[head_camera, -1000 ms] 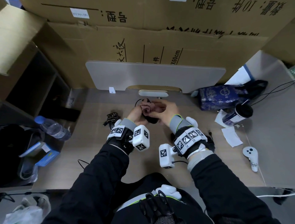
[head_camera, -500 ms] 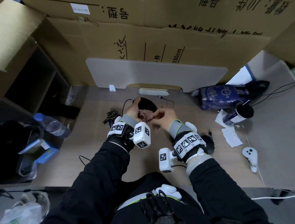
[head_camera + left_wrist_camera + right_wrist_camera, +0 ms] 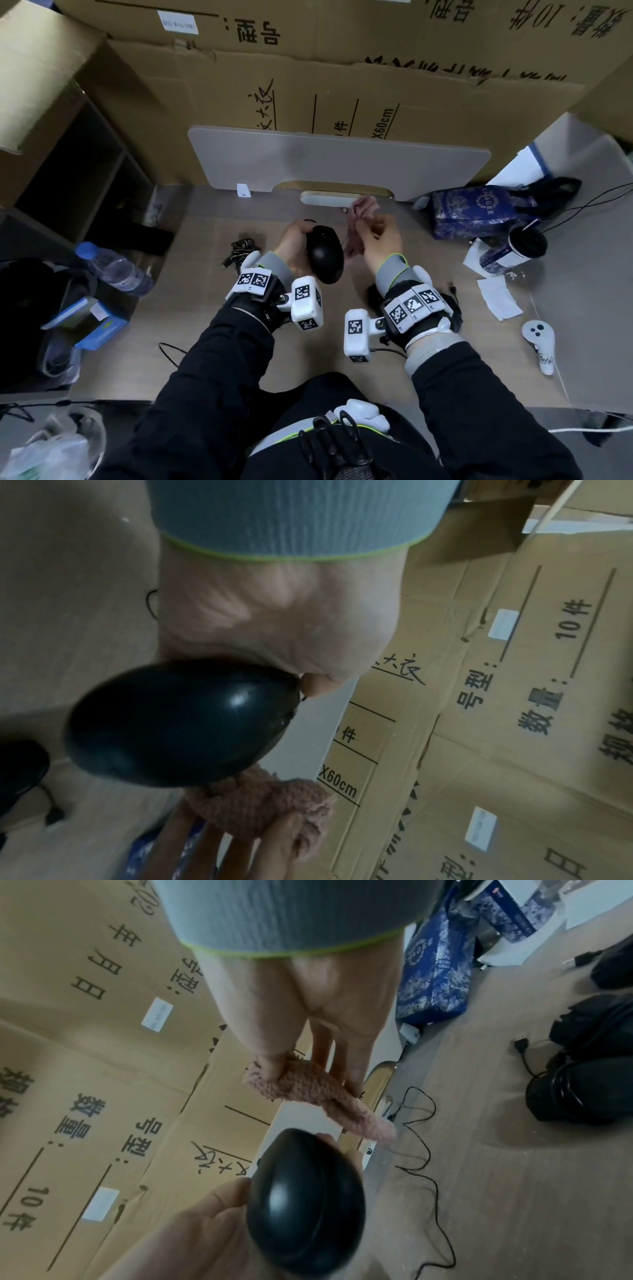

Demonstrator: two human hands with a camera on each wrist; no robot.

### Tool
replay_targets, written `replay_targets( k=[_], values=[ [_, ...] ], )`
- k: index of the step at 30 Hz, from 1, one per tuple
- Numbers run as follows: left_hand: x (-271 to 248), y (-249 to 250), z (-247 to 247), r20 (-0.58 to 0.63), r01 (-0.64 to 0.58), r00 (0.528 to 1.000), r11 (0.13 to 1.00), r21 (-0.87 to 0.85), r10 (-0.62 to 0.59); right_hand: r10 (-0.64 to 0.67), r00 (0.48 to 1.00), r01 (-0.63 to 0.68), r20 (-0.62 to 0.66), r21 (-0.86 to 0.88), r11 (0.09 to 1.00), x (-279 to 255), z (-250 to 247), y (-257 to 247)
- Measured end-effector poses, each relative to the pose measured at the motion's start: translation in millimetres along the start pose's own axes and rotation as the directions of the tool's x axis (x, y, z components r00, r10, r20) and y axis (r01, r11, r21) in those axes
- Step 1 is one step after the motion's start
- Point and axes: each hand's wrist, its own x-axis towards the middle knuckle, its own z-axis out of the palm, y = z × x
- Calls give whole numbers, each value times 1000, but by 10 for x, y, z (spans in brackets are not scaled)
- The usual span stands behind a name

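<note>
Left hand curling round the black mouse at frame centre; right hand pinching the pink cloth, just right of the mouse

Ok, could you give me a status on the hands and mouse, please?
Left hand grips black mouse. Right hand pinches pink cloth beside it. Nothing in the way.

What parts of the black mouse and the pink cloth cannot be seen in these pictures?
1. Underside of the glossy black oval mouse: all views show only its top shell.
2. Fingers of the left hand: head view, mostly behind the mouse.
3. Full shape of the fluffy pink cloth: all views, bunched by fingers of the right hand.
</note>
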Motion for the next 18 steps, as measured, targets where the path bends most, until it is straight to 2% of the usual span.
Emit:
replay_targets(
  k=[2, 5, 8, 10, 12, 14, 15, 18],
  values=[
    [29, -30, 7, -11, -39, 999, 997, 69, 40, -7, 1000, 5, 15, 110, 994, -16, 13, -28],
    [47, -86, 57, 29, -111, 994, 974, 199, 107, 47, 993, -71, 113, 212, 975, -37, 45, -87],
    [76, -76, 72, -10, -204, 976, 930, 305, 217, 76, 973, -102, 218, 114, 988, -70, 86, -94],
    [115, -58, 61, -24, -259, 958, 894, 365, 287, 104, 968, -120, 228, 56, 991, -96, 98, -98],
    [83, -51, 82, -1, -319, 936, 849, 421, 352, 157, 965, -177, 211, 79, 981, -121, 98, -89],
    [32, -40, 104, 8, -362, 922, 854, 374, 388, 181, 961, -200, 211, 69, 977, -117, 81, -77],
    [12, -39, 123, 27, -379, 920, 868, 321, 391, 176, 963, -181, 206, 7, 983, -115, 68, -79],
    [24, -86, 163, 69, -360, 933, 918, 166, 354, 137, 984, -131, 112, -57, 990, -89, 56, -100]
  ],
)
